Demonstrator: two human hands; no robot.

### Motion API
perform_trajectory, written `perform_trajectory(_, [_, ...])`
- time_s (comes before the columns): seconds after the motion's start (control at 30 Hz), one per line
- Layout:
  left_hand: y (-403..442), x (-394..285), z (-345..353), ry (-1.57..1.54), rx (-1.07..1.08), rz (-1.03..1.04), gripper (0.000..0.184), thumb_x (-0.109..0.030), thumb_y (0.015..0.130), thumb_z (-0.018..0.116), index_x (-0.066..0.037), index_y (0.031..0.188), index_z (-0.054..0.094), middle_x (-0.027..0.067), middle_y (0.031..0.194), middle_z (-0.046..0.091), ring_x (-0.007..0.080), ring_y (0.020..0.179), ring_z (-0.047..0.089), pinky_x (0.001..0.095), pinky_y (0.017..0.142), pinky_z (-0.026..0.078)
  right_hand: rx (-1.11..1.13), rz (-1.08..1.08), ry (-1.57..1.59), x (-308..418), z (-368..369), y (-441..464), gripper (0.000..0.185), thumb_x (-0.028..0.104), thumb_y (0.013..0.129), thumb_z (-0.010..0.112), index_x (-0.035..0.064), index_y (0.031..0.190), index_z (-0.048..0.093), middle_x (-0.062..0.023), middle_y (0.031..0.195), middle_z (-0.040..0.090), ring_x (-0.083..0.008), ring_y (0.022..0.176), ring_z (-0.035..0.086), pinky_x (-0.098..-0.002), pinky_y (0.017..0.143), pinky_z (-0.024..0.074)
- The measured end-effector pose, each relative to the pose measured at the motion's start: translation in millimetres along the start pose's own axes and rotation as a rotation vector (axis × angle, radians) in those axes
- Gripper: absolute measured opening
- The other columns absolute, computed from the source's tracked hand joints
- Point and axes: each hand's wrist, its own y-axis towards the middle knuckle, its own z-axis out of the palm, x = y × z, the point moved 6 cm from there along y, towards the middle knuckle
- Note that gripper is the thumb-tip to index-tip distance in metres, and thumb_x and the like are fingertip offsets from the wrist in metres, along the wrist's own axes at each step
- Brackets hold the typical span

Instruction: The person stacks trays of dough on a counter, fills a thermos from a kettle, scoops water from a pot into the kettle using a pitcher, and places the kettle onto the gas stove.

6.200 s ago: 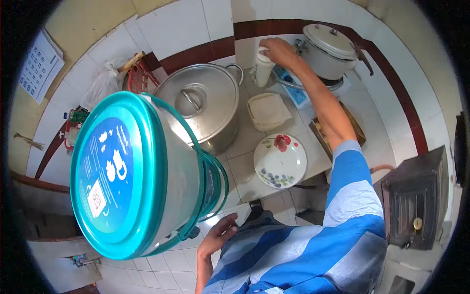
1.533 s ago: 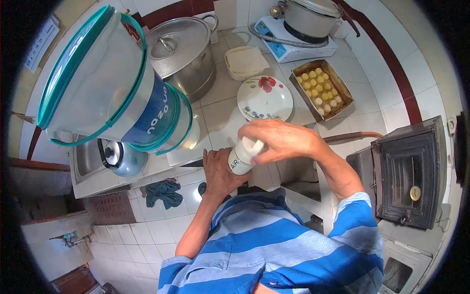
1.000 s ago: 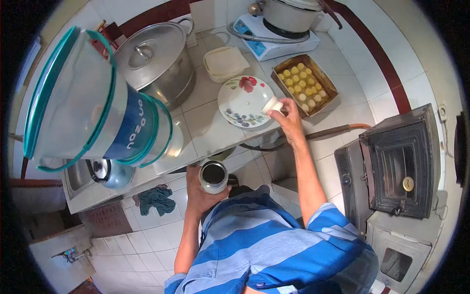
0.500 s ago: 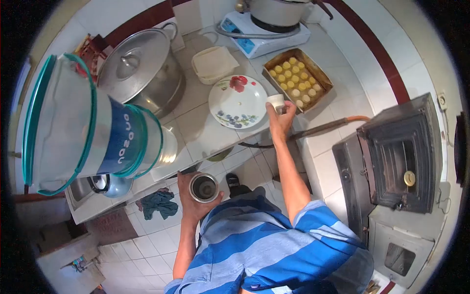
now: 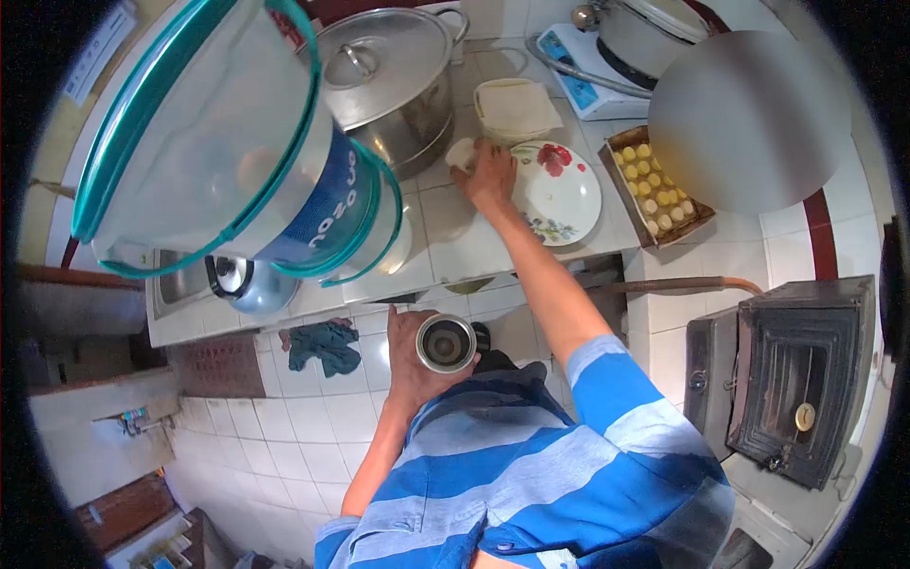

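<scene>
My left hand (image 5: 414, 365) is wrapped round an open metal cup (image 5: 445, 343) held upright in front of my shirt; its inside looks dark. Over the counter, my right hand (image 5: 491, 178) closes on a small white cup (image 5: 462, 154), just left of the plate. I cannot tell whether that cup touches the counter. Close beside this hand are a white plate (image 5: 569, 204) with painted flowers and a whitish container (image 5: 517, 109) with a pale sheet on top. Right of the plate, a baking tray (image 5: 684, 230) holds several small round yellow and pale pieces.
A large lidded pot (image 5: 389, 71) stands behind my right hand. At left, a transparent bucket (image 5: 209, 142) with teal rims rises close to the camera; a kettle (image 5: 254, 289) sits below it. A scale (image 5: 592, 90) carries another pot (image 5: 654, 38). An oven door (image 5: 801, 379) is at right.
My right hand has moved left with the white cup, from beside the tray across the plate to its left side. My left hand still holds the metal cup. The view has shifted.
</scene>
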Motion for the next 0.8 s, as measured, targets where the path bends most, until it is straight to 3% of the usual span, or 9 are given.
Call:
perform_trajectory(0.13, [6, -7, -14, 0.116, -0.105, 0.071, 0.065, -0.039, 0.057, 0.09, -0.011, 0.108, 0.062, 0.0087, 0.107, 0.061, 0.0332, 0.107, 0.056, 0.061, 0.113, 0.026, -0.033, 0.036, -0.265, -12, 23, 9, 0.069, 0.044, 0.072, 0.08, 0.0088, 0.125, 0.056, -0.0141, 0.124, 0.059, -0.034, 0.122, 0.047, -0.0468, 0.104, 0.0324])
perform_trajectory(0.37, [12, 5, -20, 0.137, -0.101, 0.132, 0.069, -0.041, 0.058, 0.09, -0.01, 0.112, 0.06, 0.0082, 0.112, 0.06, 0.0317, 0.11, 0.056, 0.0603, 0.114, 0.025, -0.026, 0.044, -0.246, -9, 10, 6, 0.072, 0.049, 0.071, 0.08, 0.0093, 0.126, 0.056, -0.0133, 0.126, 0.059, -0.0342, 0.124, 0.046, -0.0484, 0.103, 0.0347])
perform_trajectory(0.43, [13, -2, -25, 0.106, -0.149, 0.14, 0.068, -0.034, 0.058, 0.093, -0.005, 0.111, 0.061, 0.0124, 0.106, 0.064, 0.0336, 0.107, 0.058, 0.0469, 0.109, 0.033, -0.138, 0.0, -0.167, -5, -5, 0, 0.072, 0.046, 0.071, 0.08, 0.0075, 0.126, 0.055, -0.0138, 0.124, 0.06, -0.0355, 0.122, 0.048, -0.0499, 0.102, 0.0358])
perform_trajectory(0.53, [16, -5, -29, 0.106, -0.155, 0.152, 0.068, -0.033, 0.058, 0.093, -0.005, 0.111, 0.061, 0.0122, 0.108, 0.064, 0.032, 0.108, 0.058, 0.0478, 0.108, 0.034, -0.217, -0.089, -0.026, -8, -16, -10, 0.075, 0.042, 0.073, 0.08, 0.0075, 0.132, 0.051, -0.0171, 0.131, 0.054, -0.0385, 0.126, 0.044, -0.0538, 0.104, 0.0324])
perform_trajectory(0.67, [15, -1, -29, 0.106, -0.165, 0.148, 0.07, -0.033, 0.057, 0.093, -0.005, 0.112, 0.06, 0.0121, 0.112, 0.063, 0.0315, 0.111, 0.057, 0.0477, 0.107, 0.034, -0.214, -0.101, 0.027, 2, -45, -25, 0.069, 0.036, 0.075, 0.079, 0.0068, 0.132, 0.052, -0.0168, 0.129, 0.055, -0.0383, 0.124, 0.046, -0.0528, 0.104, 0.0332])
perform_trajectory(0.8, [9, 0, -34, 0.162, -0.186, 0.166, 0.073, -0.033, 0.057, 0.094, -0.005, 0.114, 0.058, 0.0129, 0.113, 0.06, 0.0329, 0.112, 0.055, 0.0456, 0.107, 0.036, -0.249, -0.184, 0.204, 20, -71, -54, 0.051, 0.022, 0.08, 0.075, 0.0031, 0.124, 0.057, -0.0161, 0.119, 0.061, -0.0342, 0.115, 0.054, -0.0462, 0.101, 0.0392])
